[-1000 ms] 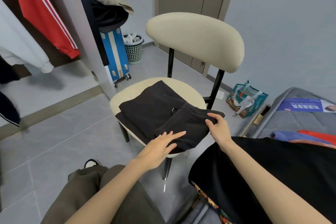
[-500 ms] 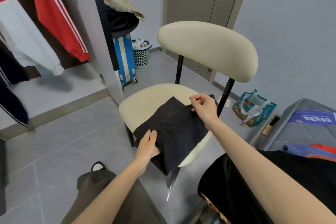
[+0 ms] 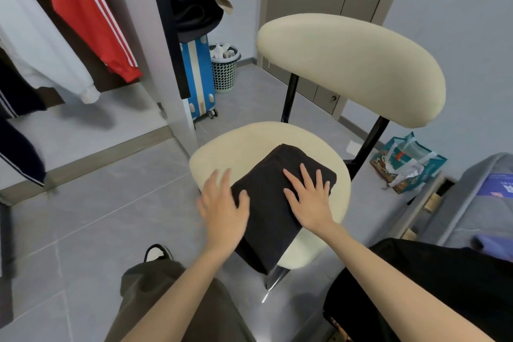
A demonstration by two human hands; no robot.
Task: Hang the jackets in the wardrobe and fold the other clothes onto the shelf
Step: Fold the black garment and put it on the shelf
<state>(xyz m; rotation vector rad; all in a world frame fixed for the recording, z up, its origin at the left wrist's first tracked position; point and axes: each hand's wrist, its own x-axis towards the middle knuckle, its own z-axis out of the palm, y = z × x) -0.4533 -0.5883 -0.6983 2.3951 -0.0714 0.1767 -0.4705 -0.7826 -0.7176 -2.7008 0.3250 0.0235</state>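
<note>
A black garment, folded into a narrow rectangle, lies on the cream seat of a chair and overhangs its front edge. My right hand lies flat on top of the fold with its fingers spread. My left hand is at the fold's left edge, fingers straight, its thumb touching the cloth. In the open wardrobe at the left hang a red jacket with white stripes, a white garment and a dark one.
A blue suitcase and a mesh waste basket stand behind the wardrobe's side panel. A teal bag sits on the floor at the right, beside a grey bed with more clothes.
The black garment has been folded from a wide spread into a compact rectangle. Both hands let go of its edges and now lie flat on it. The camera has moved closer.
</note>
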